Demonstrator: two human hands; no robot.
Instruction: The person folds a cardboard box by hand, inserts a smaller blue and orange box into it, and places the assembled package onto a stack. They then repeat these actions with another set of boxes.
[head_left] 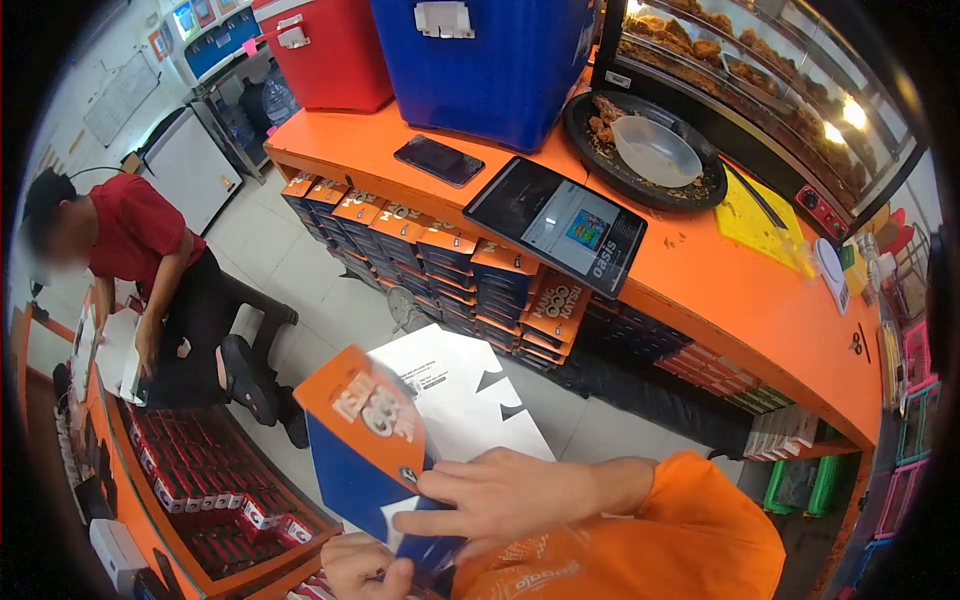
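A partly folded cardboard food box (345,465), blue and orange outside and white inside, is tilted in front of my body. Its white inner panel (460,385) spreads open, with dark notches along one side. My right hand (515,490) reaches in from the right in an orange sleeve, its fingers bent over the box's near edge beside a small white flap. Lower down, my left hand (365,567) grips the bottom edge, thumb raised. Parts of its fingers are hidden by the box and the frame's edge.
Stacked folded boxes (440,250) fill the shelf beneath an orange counter (700,270). On it are a tablet (560,225), a phone (440,160), a black tray (715,185), a blue cooler (480,70) and a fried-chicken display case (770,80). A co-worker (140,240) sits at left, handling a white box.
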